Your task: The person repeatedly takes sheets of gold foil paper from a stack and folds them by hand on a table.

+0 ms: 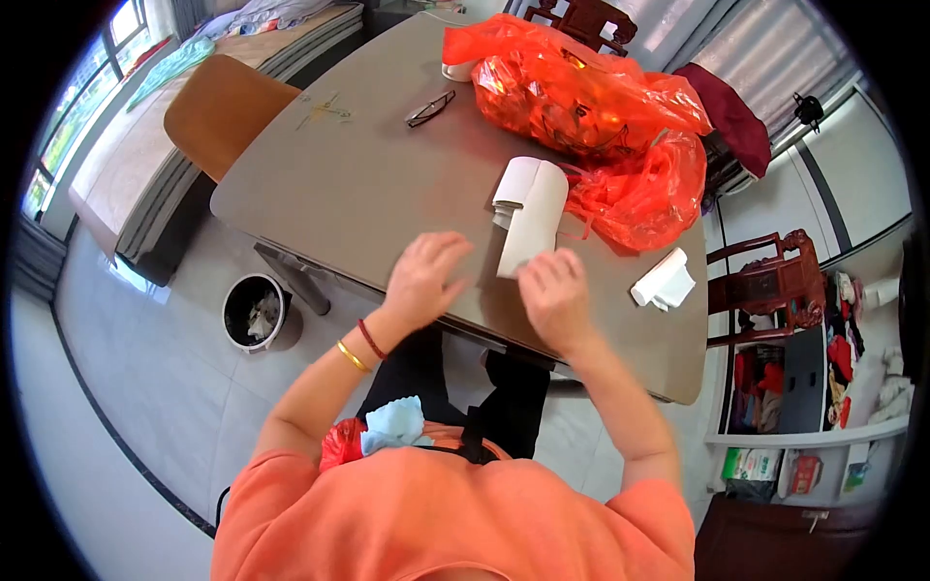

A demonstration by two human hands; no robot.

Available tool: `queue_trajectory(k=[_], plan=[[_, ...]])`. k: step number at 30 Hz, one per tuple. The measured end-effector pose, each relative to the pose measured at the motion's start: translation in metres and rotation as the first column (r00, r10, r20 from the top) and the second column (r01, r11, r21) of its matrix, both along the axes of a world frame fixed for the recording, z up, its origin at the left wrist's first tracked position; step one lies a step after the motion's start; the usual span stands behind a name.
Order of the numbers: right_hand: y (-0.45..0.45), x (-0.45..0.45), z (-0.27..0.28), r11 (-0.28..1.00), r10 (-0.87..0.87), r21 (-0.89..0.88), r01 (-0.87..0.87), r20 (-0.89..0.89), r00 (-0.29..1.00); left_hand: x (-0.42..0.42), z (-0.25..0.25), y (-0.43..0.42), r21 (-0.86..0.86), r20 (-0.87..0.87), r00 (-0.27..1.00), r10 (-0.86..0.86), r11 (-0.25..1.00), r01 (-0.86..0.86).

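On the grey-brown table (368, 184) lies a white roll (535, 184) with a loose strip hanging toward me. My right hand (557, 298) is at the strip's lower end, its fingers bent together; what they pinch, if anything, is too small to tell. Left of the strip, my left hand (424, 276) hovers over the table's front edge with fingers apart and nothing in it. A smaller folded white piece (665, 281) rests near the table's right edge. Behind the roll are red plastic bags (581, 107) with things inside.
Glasses (430, 109) lie on the table's far part. A bin (257, 312) stands on the floor at left. An orange-brown chair (225, 111) is at the left edge, a carved wooden chair (775, 286) at the right. Blue cloth (394, 426) lies at my lap.
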State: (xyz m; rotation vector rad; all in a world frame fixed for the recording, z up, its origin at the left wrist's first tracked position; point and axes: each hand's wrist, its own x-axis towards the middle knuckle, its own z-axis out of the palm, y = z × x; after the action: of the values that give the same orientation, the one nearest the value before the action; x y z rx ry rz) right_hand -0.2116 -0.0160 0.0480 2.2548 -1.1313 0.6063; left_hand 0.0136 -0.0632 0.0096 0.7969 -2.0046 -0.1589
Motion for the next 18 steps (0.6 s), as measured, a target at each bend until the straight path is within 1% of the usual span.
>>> queue_trajectory(k=[2, 3, 6, 8, 10, 14, 15, 18], plan=[[0.022, 0.009, -0.008, 0.998, 0.012, 0.059, -0.015, 0.051, 0.999, -0.013, 0.002, 0.021, 0.079, 0.088, 0.988, -0.124, 0.990, 0.117], [0.032, 0.012, -0.011, 0.996, 0.013, 0.092, -0.020, 0.077, 0.997, -0.019, 0.001, 0.029, 0.057, 0.136, 0.980, -0.148, 0.988, 0.141], [0.052, 0.015, -0.020, 0.993, 0.008, 0.116, -0.023, 0.122, 0.992, -0.037, -0.011, 0.038, -0.057, 0.162, 0.973, -0.162, 0.983, 0.173], [0.057, 0.010, -0.017, 0.994, -0.015, 0.108, -0.004, 0.179, 0.984, -0.038, -0.025, 0.035, -0.055, 0.151, 0.964, -0.220, 0.972, 0.230], [0.062, -0.002, -0.018, 0.992, -0.052, 0.120, 0.025, 0.221, 0.974, -0.035, -0.025, 0.034, -0.073, 0.162, 0.955, -0.248, 0.962, 0.262], [0.073, -0.017, -0.026, 0.953, -0.013, 0.288, -0.093, 0.345, 0.938, -0.026, -0.024, 0.037, 0.012, 0.127, 0.935, -0.330, 0.943, 0.332], [0.073, -0.017, -0.029, 0.954, -0.012, 0.282, -0.103, 0.377, 0.926, -0.024, -0.023, 0.038, 0.033, 0.135, 0.927, -0.349, 0.937, 0.348], [0.073, -0.018, -0.026, 0.878, -0.123, 0.453, -0.157, 0.531, 0.838, -0.020, -0.019, 0.039, 0.112, 0.122, 0.913, -0.389, 0.920, 0.376]])
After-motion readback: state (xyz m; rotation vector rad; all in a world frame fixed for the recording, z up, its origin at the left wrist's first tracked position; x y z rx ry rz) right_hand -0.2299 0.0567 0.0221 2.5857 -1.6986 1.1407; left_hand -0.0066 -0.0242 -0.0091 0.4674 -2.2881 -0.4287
